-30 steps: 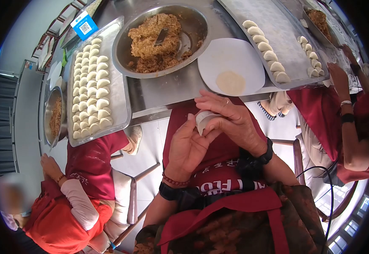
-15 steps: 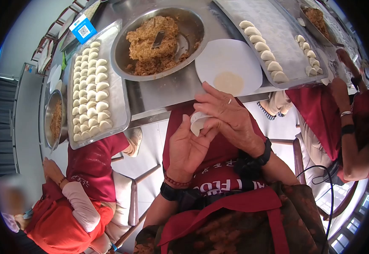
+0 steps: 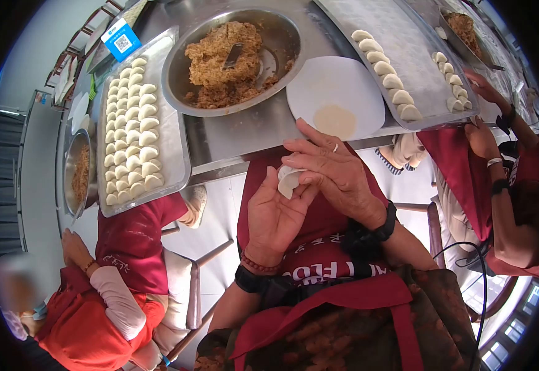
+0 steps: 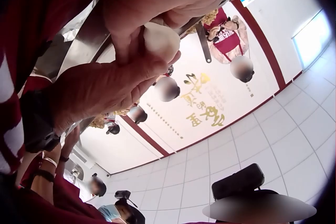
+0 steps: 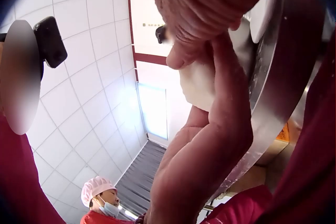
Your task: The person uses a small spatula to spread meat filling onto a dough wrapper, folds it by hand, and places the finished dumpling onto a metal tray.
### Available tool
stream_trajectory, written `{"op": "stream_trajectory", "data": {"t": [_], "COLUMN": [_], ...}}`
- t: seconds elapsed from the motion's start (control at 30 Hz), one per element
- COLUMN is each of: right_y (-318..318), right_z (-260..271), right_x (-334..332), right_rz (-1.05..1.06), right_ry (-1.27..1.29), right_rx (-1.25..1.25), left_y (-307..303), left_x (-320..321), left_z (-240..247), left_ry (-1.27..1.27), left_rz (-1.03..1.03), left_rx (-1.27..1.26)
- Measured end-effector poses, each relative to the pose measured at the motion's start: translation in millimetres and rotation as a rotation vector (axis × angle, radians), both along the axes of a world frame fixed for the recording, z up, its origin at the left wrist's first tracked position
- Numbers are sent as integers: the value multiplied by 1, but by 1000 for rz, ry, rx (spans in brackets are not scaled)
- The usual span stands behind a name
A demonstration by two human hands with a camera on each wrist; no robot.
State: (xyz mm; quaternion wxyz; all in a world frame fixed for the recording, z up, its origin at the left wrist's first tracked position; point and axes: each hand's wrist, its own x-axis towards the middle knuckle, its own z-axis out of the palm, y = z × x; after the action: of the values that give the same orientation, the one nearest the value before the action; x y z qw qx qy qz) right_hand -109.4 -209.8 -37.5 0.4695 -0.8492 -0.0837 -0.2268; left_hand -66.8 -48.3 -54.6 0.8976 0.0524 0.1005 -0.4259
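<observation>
A pale half-folded dumpling [image 3: 289,182] is held between both hands above the lap, just in front of the table edge. My left hand [image 3: 272,216] has its palm turned up and supports the dumpling at thumb and fingertips. From the other side my right hand [image 3: 340,182], with a ring on one finger, pinches the dough edge. In the left wrist view the rounded side of the dumpling [image 4: 161,43] shows between the fingers. The right wrist view shows its white dough [image 5: 197,85] partly covered by both hands. Any filling inside is hidden.
Ahead stands a steel bowl [image 3: 174,93] of minced filling with a dark-handled utensil. Beside it a white plate [image 3: 319,77] carries one round wrapper [image 3: 335,122]. Trays of dumplings stand left [image 3: 174,136] and right [image 3: 418,68]. People sit on both sides.
Both hands and the dumpling have shifted slightly left, and the left palm shows more. The right-hand neighbour's hands have moved. Little differs from half a second ago at the dumpling.
</observation>
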Motion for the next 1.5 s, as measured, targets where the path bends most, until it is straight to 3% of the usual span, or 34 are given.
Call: {"op": "stream_trajectory", "data": {"t": [0.17, 0.27, 0.47, 0.77, 0.87, 0.97, 1.07, 1.3, 1.5], "right_y": [5, 1, 2, 0, -2, -3, -8, -11, -32], "right_z": [1, -3, 2, -14, -16, -1, -3, -8, 11], "right_x": [-1, -1, -2, 0, -1, -2, -7, -7, -2], "right_rz": [2, 63, 194, 277, 273, 239, 180, 124, 63], "right_ry": [112, 124, 84, 14, 5, 180, 246, 115, 180], "right_rx": [190, 144, -83, -237, -204, 102, 244, 304, 445], "left_y": [1, 4, 6, 7, 7, 5, 7, -2, -17], "left_x": [3, 4, 4, 4, 6, 8, 11, 18, 30], "left_z": [4, 0, 14, 12, 11, 17, 21, 30, 46], "left_ry": [-111, -85, -168, -202, -195, -152, -171, -183, -254], "left_rz": [-1, -30, -163, -233, -226, -208, -254, -272, -312], "left_rx": [75, 100, 387, 448, 426, 397, 363, 290, 367]}}
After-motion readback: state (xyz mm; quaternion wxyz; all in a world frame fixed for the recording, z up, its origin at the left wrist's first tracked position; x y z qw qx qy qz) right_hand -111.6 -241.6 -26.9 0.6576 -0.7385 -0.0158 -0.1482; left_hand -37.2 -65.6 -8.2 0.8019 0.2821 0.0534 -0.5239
